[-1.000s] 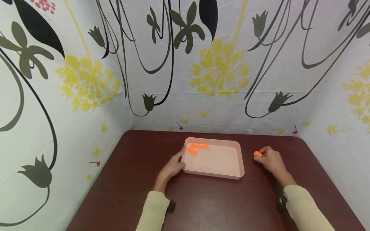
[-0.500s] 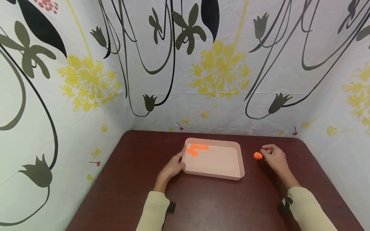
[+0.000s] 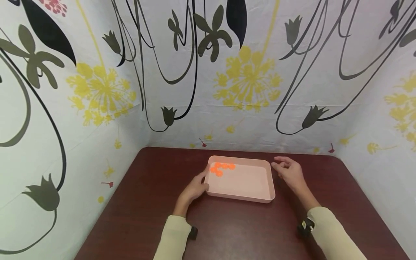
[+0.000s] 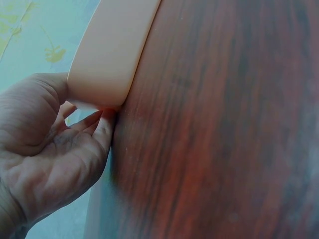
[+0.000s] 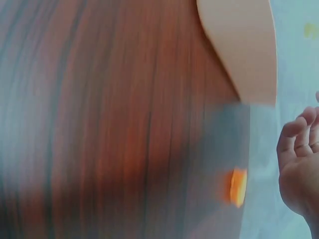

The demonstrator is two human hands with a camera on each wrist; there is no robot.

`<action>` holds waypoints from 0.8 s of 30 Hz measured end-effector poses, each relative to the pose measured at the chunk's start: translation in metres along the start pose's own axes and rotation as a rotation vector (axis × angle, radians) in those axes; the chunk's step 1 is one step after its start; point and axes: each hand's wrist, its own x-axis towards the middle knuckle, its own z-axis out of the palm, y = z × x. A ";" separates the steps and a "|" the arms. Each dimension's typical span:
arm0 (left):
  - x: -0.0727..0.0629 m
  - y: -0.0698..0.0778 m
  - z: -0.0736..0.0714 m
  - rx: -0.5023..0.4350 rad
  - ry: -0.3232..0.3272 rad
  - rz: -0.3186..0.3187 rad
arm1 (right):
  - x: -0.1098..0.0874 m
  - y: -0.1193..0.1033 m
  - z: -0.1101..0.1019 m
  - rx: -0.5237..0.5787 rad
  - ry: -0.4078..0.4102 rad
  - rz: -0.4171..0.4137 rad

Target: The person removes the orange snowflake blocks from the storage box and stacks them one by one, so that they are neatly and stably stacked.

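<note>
A pale pink rectangular tray (image 3: 245,180) sits on the table, its left part holding several small, flat, round orange pieces (image 3: 219,173). My left hand (image 3: 194,187) grips the left end of the tray; in the left wrist view the thumb is at the upper rim and the fingertips tuck in at the bottom edge. Just off the tray's right rim hovers my right hand (image 3: 290,176), fingers loosely bent with nothing visible between them. One orange round piece (image 5: 238,186) lies on the table in the right wrist view, hidden behind that hand in the head view.
The dark red-brown wooden table (image 3: 234,231) reaches back to a white cloth wall (image 3: 201,94) printed with flowers, which also rises on both sides. Dark wrist devices (image 3: 306,226) sit at both sleeves.
My right hand has let go of the orange round piece, drawn back from it, then moved left to the tray's right rim. My left hand and the tray have stayed in place.
</note>
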 end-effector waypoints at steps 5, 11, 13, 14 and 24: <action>0.000 0.000 0.000 -0.017 -0.006 -0.013 | -0.003 -0.005 0.028 -0.135 0.032 -0.080; 0.001 -0.002 -0.001 0.013 0.016 -0.015 | -0.011 -0.019 0.056 -0.360 0.066 -0.179; 0.001 -0.003 -0.001 0.026 0.026 -0.020 | -0.013 -0.025 0.063 -0.413 0.048 -0.169; 0.001 -0.003 -0.001 0.038 0.034 -0.029 | -0.014 -0.027 0.066 -0.431 0.034 -0.161; 0.001 0.002 -0.003 0.084 0.072 -0.098 | -0.005 -0.039 0.103 -0.483 -0.048 -0.193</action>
